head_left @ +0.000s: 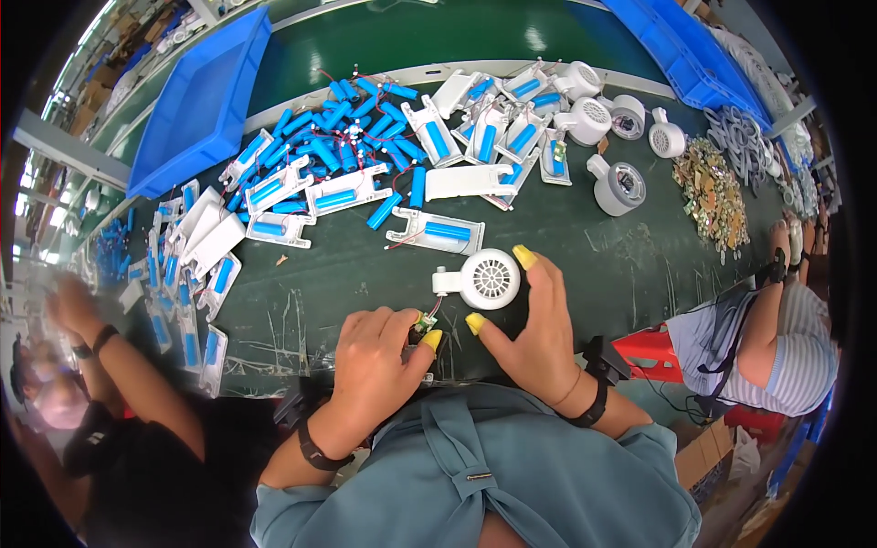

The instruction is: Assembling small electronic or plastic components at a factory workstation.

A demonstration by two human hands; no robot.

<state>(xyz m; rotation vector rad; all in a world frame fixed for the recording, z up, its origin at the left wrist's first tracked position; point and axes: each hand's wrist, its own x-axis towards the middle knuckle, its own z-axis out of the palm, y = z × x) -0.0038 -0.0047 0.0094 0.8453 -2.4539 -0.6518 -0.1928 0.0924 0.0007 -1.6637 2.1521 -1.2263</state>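
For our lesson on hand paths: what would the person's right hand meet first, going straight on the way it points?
Most likely the fan, just ahead of the right hand; whether they touch is unclear.

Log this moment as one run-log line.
left hand: pinching small green circuit board wired to white fan unit | right hand: thumb and forefinger apart beside fan unit, contact unclear | beyond: piled blue cylindrical cells
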